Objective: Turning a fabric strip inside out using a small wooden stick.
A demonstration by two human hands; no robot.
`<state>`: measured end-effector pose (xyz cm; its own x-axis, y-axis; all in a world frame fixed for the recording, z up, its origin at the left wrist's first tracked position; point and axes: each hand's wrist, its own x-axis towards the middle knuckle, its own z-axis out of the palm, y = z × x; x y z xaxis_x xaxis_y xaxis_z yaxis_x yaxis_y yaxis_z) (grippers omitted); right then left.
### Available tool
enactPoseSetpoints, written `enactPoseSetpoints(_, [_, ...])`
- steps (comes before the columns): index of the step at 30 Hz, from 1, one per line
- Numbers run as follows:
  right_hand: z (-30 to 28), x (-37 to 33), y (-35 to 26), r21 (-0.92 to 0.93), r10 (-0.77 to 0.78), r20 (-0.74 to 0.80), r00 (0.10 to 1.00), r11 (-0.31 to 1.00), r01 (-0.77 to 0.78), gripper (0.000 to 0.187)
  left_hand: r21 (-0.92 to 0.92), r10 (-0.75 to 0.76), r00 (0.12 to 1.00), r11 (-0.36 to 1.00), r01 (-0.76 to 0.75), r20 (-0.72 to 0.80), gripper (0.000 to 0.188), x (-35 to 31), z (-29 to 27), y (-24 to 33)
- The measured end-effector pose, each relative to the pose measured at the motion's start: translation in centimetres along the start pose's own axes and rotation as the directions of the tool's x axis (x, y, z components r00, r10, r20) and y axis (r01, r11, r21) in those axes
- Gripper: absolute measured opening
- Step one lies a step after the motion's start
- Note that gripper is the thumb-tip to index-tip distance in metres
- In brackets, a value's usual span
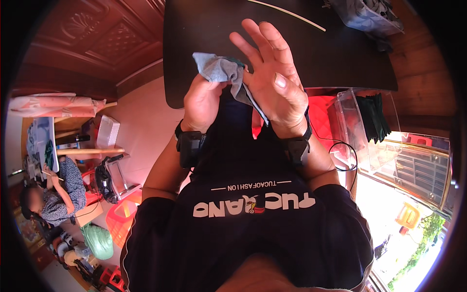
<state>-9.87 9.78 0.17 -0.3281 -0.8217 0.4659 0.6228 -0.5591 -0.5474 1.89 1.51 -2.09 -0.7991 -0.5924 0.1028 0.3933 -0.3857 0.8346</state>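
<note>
A small grey-blue piece of cloth (223, 69) with a dark green patch at its edge is pinched in my left hand (200, 104). Its fingers are mostly hidden behind the fabric. One narrow end of the cloth hangs down along the edge of my right palm. My right hand (277, 80) is raised beside it, palm showing, fingers spread and thumb apart. Each wrist wears a dark strapped device. Both hands are over the near edge of a black table (340, 63).
A thin pale strip (292, 15) lies on the table. At the far right stands a plastic bin (357, 19) of grey cloth. A clear box (346, 117) beside dark green cloth (373, 118) is at right, near a black cable (356, 160). Another person (61, 194) sits at far left.
</note>
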Motion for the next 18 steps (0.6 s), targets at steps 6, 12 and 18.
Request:
enactPoseSetpoints(6, [0.8, -1.2, 1.7, -0.363, 0.014, 0.047, 0.999, 0.932, 0.004, 0.098, -0.343, -0.06, 0.974, 0.939, -0.02, -0.221, 0.044, -0.2, 0.2, -2.3])
enactPoseSetpoints(12, [1.0, -1.8, 1.7, -0.385, -0.015, 0.02, 1.0, 0.923, 0.022, 0.1, -0.504, -0.18, 0.968, 0.861, 0.069, -0.174, 0.021, -0.2, 1.1, -3.2])
enactPoseSetpoints(18, [0.4, -0.9, 1.1, -0.399, -0.108, -0.029, 0.994, 0.913, 0.087, 0.08, 0.167, 0.062, 0.987, 0.985, -0.036, -0.149, 0.025, -2.4, 3.1, -4.4])
